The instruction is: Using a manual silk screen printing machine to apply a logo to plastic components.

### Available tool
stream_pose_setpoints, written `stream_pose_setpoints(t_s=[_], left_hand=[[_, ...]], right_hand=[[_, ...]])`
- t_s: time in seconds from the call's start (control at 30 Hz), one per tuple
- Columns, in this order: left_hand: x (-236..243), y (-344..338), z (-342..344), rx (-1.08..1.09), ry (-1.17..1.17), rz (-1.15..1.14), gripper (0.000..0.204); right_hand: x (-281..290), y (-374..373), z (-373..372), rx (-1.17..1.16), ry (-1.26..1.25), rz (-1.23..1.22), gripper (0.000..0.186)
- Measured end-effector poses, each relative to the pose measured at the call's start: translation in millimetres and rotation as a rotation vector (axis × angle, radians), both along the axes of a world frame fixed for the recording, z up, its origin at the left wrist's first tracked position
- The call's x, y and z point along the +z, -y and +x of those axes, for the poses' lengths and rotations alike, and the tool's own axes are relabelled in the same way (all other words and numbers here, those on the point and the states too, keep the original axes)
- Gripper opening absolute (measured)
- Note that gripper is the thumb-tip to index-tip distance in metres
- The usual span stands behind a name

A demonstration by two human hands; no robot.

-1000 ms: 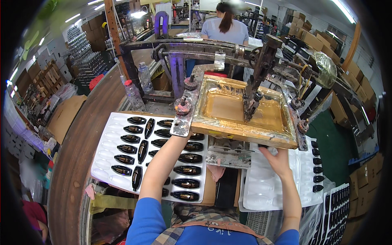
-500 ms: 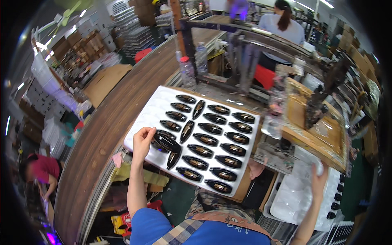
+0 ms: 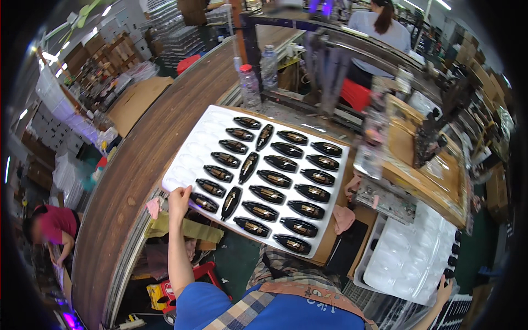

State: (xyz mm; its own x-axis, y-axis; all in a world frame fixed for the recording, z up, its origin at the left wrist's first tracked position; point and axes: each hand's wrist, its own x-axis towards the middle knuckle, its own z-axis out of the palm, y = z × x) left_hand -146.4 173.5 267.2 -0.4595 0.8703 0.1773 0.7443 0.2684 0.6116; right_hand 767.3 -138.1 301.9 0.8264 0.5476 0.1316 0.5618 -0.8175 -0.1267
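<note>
Left hand [image 3: 179,198] grips the near-left corner of a white tray [image 3: 190,159] of dark oval pieces; right hand [image 3: 445,289] rests at the edge of a second tray [image 3: 407,258].

The left hand is closed on the tray's corner, fingers curled over the rim, just beside the nearest dark piece [image 3: 204,202]. The tray lies tilted across the desk [image 3: 137,159], its pieces set in rows, with three more lying lengthwise down a middle column; its leftmost pockets hold none. The right hand shows only at the lower right, touching the near corner of the second tray, which holds a few dark pieces [image 3: 452,261] along its right edge; how far this hand is open I cannot tell. A clear bottle [image 3: 248,85] with a red cap stands just beyond the first tray. A yellow-framed screen [image 3: 423,170] sits between the two trays, further back.
</note>
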Motion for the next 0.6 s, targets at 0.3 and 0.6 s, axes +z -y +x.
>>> stream_pose_setpoints(t_s=[0.3,0.6], left_hand=[[29,-11,46,0.106,-0.452,0.086,0.021],[139,-77,300,-0.861,0.260,0.171,0.019]], right_hand=[[22,-13,-38,0.047,-0.023,-0.022,0.040],[91,-116,-177,0.376,-0.272,0.590,0.043]])
